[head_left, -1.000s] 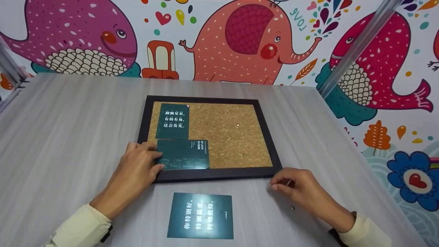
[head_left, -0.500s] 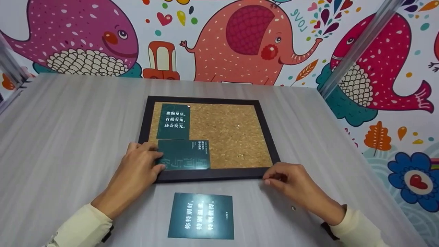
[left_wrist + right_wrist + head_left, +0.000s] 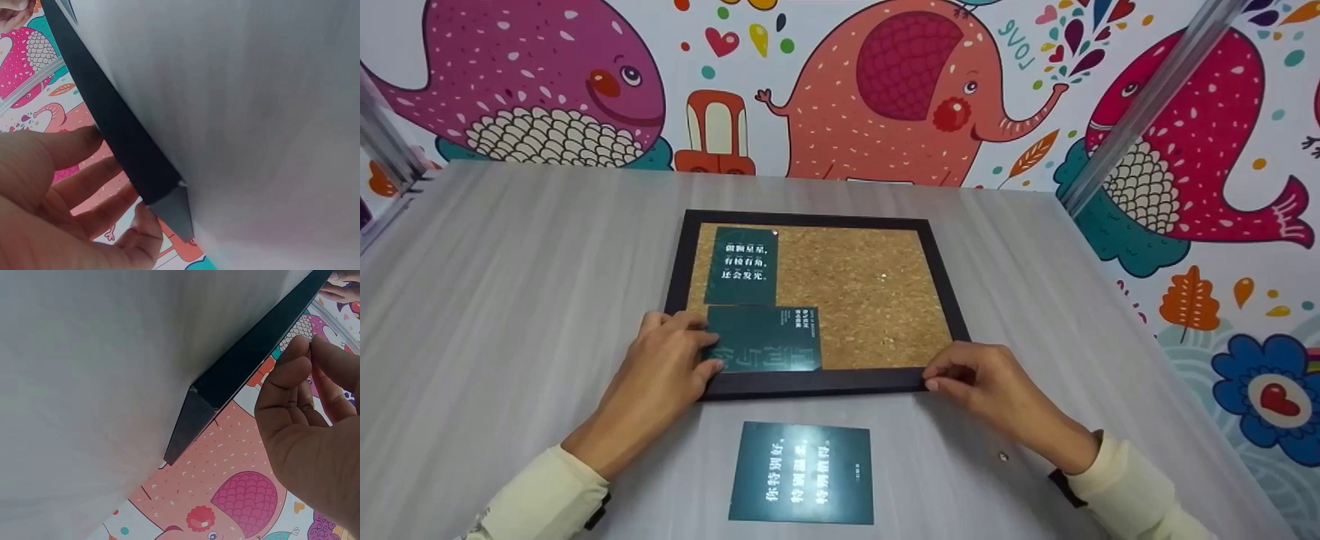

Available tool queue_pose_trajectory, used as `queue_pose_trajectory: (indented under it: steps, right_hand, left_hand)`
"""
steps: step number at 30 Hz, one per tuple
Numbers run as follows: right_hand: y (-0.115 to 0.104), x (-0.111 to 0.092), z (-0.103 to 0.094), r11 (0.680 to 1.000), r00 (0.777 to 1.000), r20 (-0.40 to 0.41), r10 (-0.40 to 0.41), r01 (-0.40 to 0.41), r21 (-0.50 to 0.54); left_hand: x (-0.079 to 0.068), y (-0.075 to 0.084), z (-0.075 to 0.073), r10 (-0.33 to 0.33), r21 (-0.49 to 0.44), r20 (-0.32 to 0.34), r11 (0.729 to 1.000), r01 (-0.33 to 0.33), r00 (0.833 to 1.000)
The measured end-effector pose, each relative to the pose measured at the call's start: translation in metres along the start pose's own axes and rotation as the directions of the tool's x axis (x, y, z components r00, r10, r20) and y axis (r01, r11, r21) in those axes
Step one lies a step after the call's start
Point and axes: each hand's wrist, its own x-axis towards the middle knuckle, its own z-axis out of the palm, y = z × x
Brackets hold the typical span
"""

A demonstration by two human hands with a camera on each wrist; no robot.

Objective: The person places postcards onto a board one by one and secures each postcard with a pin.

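Note:
A corkboard [image 3: 855,300] in a black frame lies on the table. At its upper left is a dark green card [image 3: 740,266] with white writing and a small pin [image 3: 775,232] in its top right corner. Below it another green card [image 3: 765,337] lies sideways. My left hand [image 3: 660,360] rests across the frame's left side, its thumb and fingertips pressing that lower card's left end. My right hand [image 3: 990,379] is over the frame's lower right edge. Its thumb and index finger pinch what looks like a tiny pushpin, mostly hidden by the fingertips.
A third green card [image 3: 801,472] lies on the table in front of the board. A small clear pushpin [image 3: 1003,455] lies near my right wrist. Two more pins, an upper pin [image 3: 883,277] and a lower pin [image 3: 887,341], stand in the cork's right half.
My right hand has moved left and slightly up, from the board's lower right corner to over its front edge. The left hand and the cards have stayed in place.

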Motion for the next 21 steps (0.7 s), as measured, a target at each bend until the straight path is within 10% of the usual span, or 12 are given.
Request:
queue_pose_trajectory:
  steps: [21]
  right_hand:
    - [-0.014,0.028,0.004,0.999,0.999,0.008,-0.045,0.045,0.021]
  left_hand:
    - [0.0,0.0,0.0,-0.002,0.01,-0.007,1.0,0.002,1.0]
